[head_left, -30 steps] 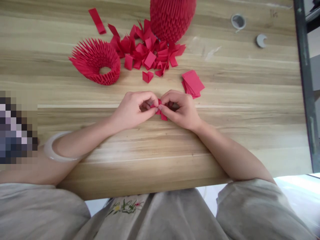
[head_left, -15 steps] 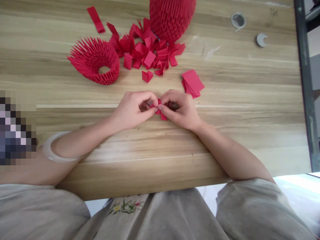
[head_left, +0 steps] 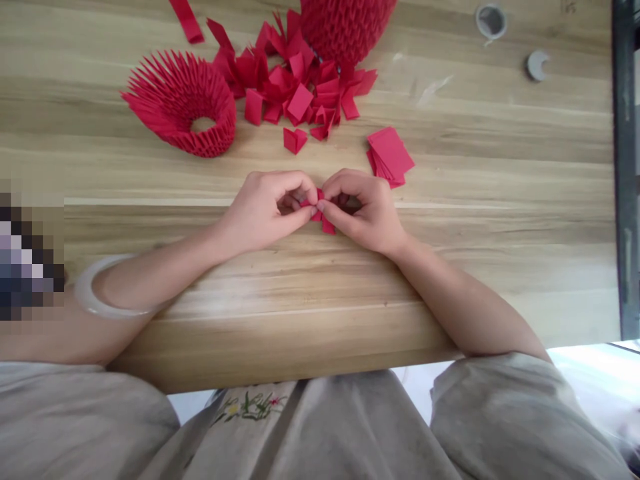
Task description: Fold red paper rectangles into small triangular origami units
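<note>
My left hand (head_left: 265, 210) and my right hand (head_left: 363, 210) meet at the middle of the wooden table (head_left: 450, 220), both pinched on a small folded red paper piece (head_left: 320, 213). Fingertips of both hands press its upper part, and a red corner pokes out below my right thumb. Just beyond my right hand lies a small stack of flat red paper squares (head_left: 390, 155). A single folded red piece (head_left: 294, 140) lies just beyond my hands.
Farther back lie a heap of folded red paper pieces (head_left: 300, 87), a red ring built of folded pieces (head_left: 183, 107) at the left and a taller red paper body (head_left: 345, 27). A red strip (head_left: 186, 19), a tape roll (head_left: 491, 20) and a grey crescent (head_left: 537, 65) are near the far edge.
Both hands stay pinched on the red piece with only tiny finger shifts. The view has tilted, so everything on the table sits slightly higher in the picture.
</note>
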